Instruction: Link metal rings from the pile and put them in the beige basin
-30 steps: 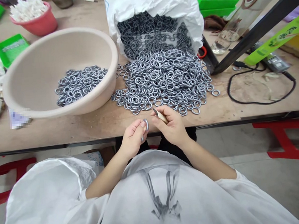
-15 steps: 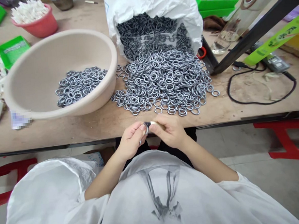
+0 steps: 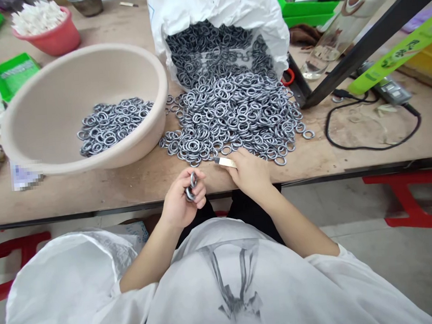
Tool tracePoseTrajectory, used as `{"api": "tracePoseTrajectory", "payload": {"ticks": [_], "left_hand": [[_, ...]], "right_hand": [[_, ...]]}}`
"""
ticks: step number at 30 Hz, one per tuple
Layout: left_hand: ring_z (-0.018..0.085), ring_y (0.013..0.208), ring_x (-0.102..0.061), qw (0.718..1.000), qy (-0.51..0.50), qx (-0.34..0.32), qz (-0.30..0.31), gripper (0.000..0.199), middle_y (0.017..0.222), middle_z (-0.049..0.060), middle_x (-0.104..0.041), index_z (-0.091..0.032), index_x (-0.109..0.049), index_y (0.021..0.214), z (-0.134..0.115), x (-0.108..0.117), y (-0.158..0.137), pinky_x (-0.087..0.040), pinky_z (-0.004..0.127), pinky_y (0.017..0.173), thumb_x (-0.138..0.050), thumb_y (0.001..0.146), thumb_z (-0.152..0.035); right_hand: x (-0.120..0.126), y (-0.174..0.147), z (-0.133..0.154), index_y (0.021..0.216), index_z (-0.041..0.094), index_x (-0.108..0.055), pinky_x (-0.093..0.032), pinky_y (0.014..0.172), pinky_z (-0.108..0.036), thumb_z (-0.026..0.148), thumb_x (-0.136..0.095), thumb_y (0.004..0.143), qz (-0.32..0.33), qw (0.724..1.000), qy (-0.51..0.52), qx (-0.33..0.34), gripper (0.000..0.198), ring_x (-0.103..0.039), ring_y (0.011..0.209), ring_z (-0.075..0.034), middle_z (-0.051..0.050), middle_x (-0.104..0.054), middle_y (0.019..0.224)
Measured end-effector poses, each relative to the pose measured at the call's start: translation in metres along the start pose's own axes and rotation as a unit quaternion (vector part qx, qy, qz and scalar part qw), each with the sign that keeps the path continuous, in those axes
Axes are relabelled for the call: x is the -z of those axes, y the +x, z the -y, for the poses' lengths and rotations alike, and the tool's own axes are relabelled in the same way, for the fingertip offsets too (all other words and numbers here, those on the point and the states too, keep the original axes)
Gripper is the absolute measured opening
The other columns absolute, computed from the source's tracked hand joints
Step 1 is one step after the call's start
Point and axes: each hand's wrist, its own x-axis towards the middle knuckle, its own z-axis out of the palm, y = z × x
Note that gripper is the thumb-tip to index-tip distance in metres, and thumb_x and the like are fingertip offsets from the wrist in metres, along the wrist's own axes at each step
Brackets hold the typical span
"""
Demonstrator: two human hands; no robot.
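Observation:
In my left hand (image 3: 184, 198), turned palm up in front of the table edge, grey metal rings (image 3: 191, 187) lie between the curled fingers; how many is unclear. My right hand (image 3: 250, 172) grips a small white strip-like tool with a dark tip (image 3: 226, 162), its tip pointing left. Just beyond the right hand spreads a heap of grey rings (image 3: 234, 111), spilling from a white sack (image 3: 220, 4) lying on its side. To the left stands a large beige basin (image 3: 48, 85) with a pile of similar rings (image 3: 115, 124) in it.
A dark metal bar (image 3: 370, 37) slants across the right side, near a clear bottle (image 3: 330, 50) and a looped black cable (image 3: 374, 147). A red bowl (image 3: 50, 40) of white pieces and a green tray (image 3: 15, 75) stand at the left. A white bag (image 3: 62, 286) hangs below the table.
My hands were together at the tool's dark tip and have moved apart. The left hand has turned palm up with rings; the right has moved forward to the heap's edge with the tool.

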Motion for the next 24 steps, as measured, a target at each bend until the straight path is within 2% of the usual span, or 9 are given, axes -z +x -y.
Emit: {"api": "tracePoseTrajectory", "payload": {"ticks": [3,5,8,12,15,17,20,22,24], "left_hand": [[0.007,0.043,-0.037,0.999,-0.033,0.017,0.007,0.023,0.056,-0.005,-0.040,-0.018,-0.058,0.074,-0.004,0.001,0.000,-0.037,0.018,0.036,-0.066,0.075,-0.039],[0.007,0.042,-0.036,0.999,-0.025,0.017,0.011,0.037,0.054,-0.005,-0.039,-0.018,-0.050,0.066,-0.003,0.000,0.000,-0.036,0.018,0.035,-0.067,0.077,-0.049],[0.005,0.041,-0.034,0.999,0.036,-0.013,0.004,0.050,0.052,-0.006,-0.037,-0.018,-0.041,0.061,0.006,-0.004,0.001,-0.037,0.017,0.034,-0.071,0.078,-0.053],[0.006,0.041,-0.036,0.993,0.107,-0.050,0.009,0.041,0.051,-0.009,-0.039,-0.019,-0.048,0.073,0.021,-0.007,0.004,-0.041,0.017,0.036,-0.074,0.079,-0.050],[0.006,0.040,-0.035,0.989,0.132,-0.063,0.023,0.037,0.050,-0.011,-0.039,-0.020,-0.050,0.085,0.030,-0.006,0.007,-0.042,0.016,0.036,-0.073,0.081,-0.050],[0.006,0.040,-0.035,0.986,0.145,-0.079,0.025,0.038,0.051,-0.011,-0.041,-0.021,-0.050,0.087,0.034,-0.004,0.008,-0.042,0.016,0.036,-0.071,0.082,-0.052],[0.006,0.042,-0.038,0.981,0.166,-0.094,0.024,0.039,0.053,-0.009,-0.042,-0.020,-0.051,0.085,0.038,-0.001,0.008,-0.044,0.016,0.038,-0.066,0.085,-0.055],[0.006,0.042,-0.039,0.979,0.176,-0.095,0.026,0.039,0.053,-0.008,-0.042,-0.019,-0.051,0.080,0.038,0.000,0.008,-0.044,0.016,0.039,-0.063,0.088,-0.055],[0.006,0.042,-0.039,0.980,0.176,-0.093,0.026,0.040,0.052,-0.008,-0.042,-0.018,-0.050,0.074,0.037,0.001,0.007,-0.043,0.017,0.039,-0.062,0.088,-0.054]], "right_hand": [[0.002,-0.001,-0.002,0.098,0.020,-0.068,-0.034,0.066,-0.031,0.030,-0.053,0.095,-0.029,0.992,0.118,0.020,0.018,-0.059,0.083,-0.023,-0.008,-0.065,0.095],[0.003,-0.003,-0.002,0.089,0.020,-0.063,-0.035,0.067,-0.030,0.033,-0.054,0.095,-0.041,0.969,0.242,0.033,0.017,-0.056,0.079,-0.020,-0.004,-0.060,0.083],[0.005,-0.007,0.005,0.080,0.021,-0.055,-0.033,0.062,-0.028,0.045,-0.052,0.096,0.013,0.897,0.441,0.037,0.030,-0.045,0.064,-0.014,0.002,-0.047,0.067],[0.003,-0.014,0.020,0.077,0.022,-0.051,-0.033,0.054,-0.026,0.062,-0.055,0.091,0.093,0.787,0.610,0.024,0.043,-0.037,0.055,-0.010,0.005,-0.043,0.065],[-0.006,-0.020,0.030,0.080,0.023,-0.049,-0.037,0.049,-0.026,0.066,-0.056,0.088,0.121,0.745,0.656,0.001,0.044,-0.040,0.052,-0.010,0.004,-0.049,0.066],[-0.014,-0.023,0.033,0.082,0.024,-0.049,-0.041,0.051,-0.027,0.062,-0.052,0.092,0.101,0.762,0.639,-0.006,0.039,-0.046,0.054,-0.012,0.003,-0.052,0.067],[-0.023,-0.025,0.033,0.090,0.023,-0.053,-0.046,0.061,-0.028,0.046,-0.052,0.097,0.008,0.825,0.565,0.009,0.023,-0.053,0.065,-0.014,0.001,-0.056,0.075],[-0.025,-0.025,0.031,0.097,0.023,-0.054,-0.046,0.066,-0.028,0.036,-0.055,0.096,-0.029,0.839,0.543,0.028,0.013,-0.055,0.071,-0.014,0.001,-0.059,0.082],[-0.022,-0.023,0.028,0.101,0.023,-0.056,-0.047,0.071,-0.029,0.032,-0.054,0.096,-0.037,0.838,0.542,0.049,0.011,-0.057,0.076,-0.014,0.000,-0.061,0.087]]}}
